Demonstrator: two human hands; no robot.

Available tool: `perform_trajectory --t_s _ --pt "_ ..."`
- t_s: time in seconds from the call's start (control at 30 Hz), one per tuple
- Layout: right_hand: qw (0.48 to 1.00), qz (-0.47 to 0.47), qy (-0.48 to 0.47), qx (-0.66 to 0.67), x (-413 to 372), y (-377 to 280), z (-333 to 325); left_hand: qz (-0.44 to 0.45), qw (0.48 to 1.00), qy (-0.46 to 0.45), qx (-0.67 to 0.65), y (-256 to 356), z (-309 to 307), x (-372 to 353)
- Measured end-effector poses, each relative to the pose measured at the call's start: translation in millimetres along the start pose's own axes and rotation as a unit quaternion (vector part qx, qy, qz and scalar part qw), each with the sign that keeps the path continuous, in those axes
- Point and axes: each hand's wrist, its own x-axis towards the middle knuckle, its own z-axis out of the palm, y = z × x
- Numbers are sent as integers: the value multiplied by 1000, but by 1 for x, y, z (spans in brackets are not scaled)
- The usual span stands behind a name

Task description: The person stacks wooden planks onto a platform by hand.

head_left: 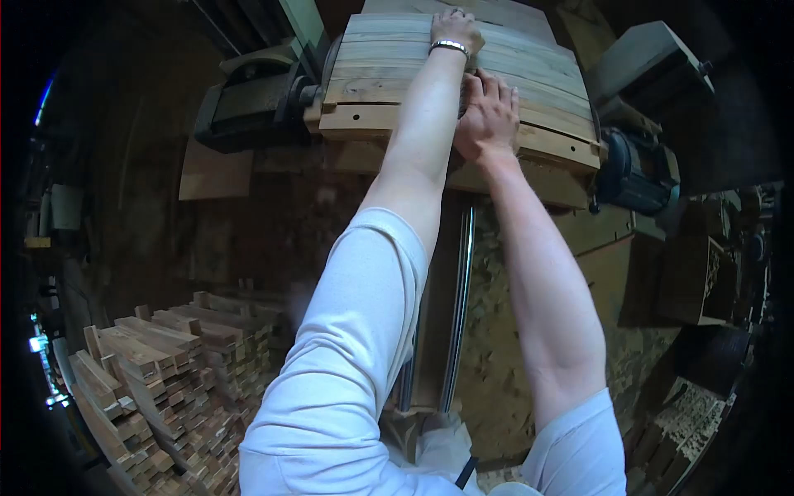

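A row of pale wooden slats lies side by side on a machine bed between two motors. My left hand, with a metal band at the wrist, reaches across to the far part of the slats. Its fingers look curled down, and what is under them is hidden. My right hand rests at the near edge, fingers stretched forward over the slats and thumb to the left. A thicker wooden front rail with dark holes runs along the near side, partly covered by my left forearm and right hand.
A dark motor sits left of the slats, a blue motor right. Metal rails run beneath my arms. Stacked wood pieces stand at lower left. A pale box-shaped panel is at upper right, a wooden box below it.
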Motion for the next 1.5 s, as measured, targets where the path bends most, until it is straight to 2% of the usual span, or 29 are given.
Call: perform_trajectory --t_s 0.07,0.17,0.27,0.37,0.57,0.7,0.77,0.83,0.9,0.93,0.97,1.0,1.03,1.1,1.17,1.3,1.37,1.4,1.43,1.47,1.5 --pt "1000 -10 -3 4 7 2 5 -49 998 -42 -22 0 -9 5" --pt "1000 -6 -17 18 -9 0 3 -47 999 -18 -7 6 -9 -7" --pt "1000 -7 -13 26 -37 -11 -16 -24 1000 -19 -6 13 -38 -48" --pt "999 -10 -3 45 -92 -24 -38 -6 999 -18 -49 27 -73 -104" --pt "996 12 -55 74 -218 -62 -111 68 996 4 -52 56 -134 -246" --pt "992 37 -100 74 -308 -86 -156 81 994 -5 -75 78 -178 -343" --pt "991 49 -107 63 -345 -99 -175 71 990 -59 -107 93 -205 -387" --pt "989 57 -120 64 -387 -110 -196 74 988 -77 -112 105 -225 -423" --pt "990 49 -126 51 -418 -110 -218 98 984 -119 -90 113 -246 -454" --pt "983 36 -160 80 -430 -103 -226 96 983 -125 -97 115 -256 -473" --pt "976 19 -185 112 -430 -92 -229 137 977 -132 -94 111 -264 -481" --pt "975 108 -180 66 -422 -76 -244 176 970 -141 -90 109 -271 -490" --pt "965 195 -177 21 -414 -53 -259 171 970 -145 -91 110 -276 -502" --pt "952 302 -47 -31 -416 24 -243 207 963 -145 -91 108 -282 -518" --pt "865 442 -207 119 -380 24 -277 197 963 -148 -105 114 -292 -529" --pt "864 421 -237 141 -366 14 -276 149 971 -151 -114 113 -304 -541" --pt "919 321 -159 166 -369 17 -267 128 962 -201 -132 108 -324 -530" --pt "967 199 -129 97 -372 6 -274 137 953 -233 -135 107 -328 -526" --pt "993 69 -90 33 -384 -15 -287 171 946 -264 -82 105 -325 -527" --pt "982 12 -151 114 -400 -32 -296 178 938 -285 -90 104 -324 -523" --pt "948 -90 -241 189 -428 -35 -291 167 927 -325 -87 110 -325 -516"
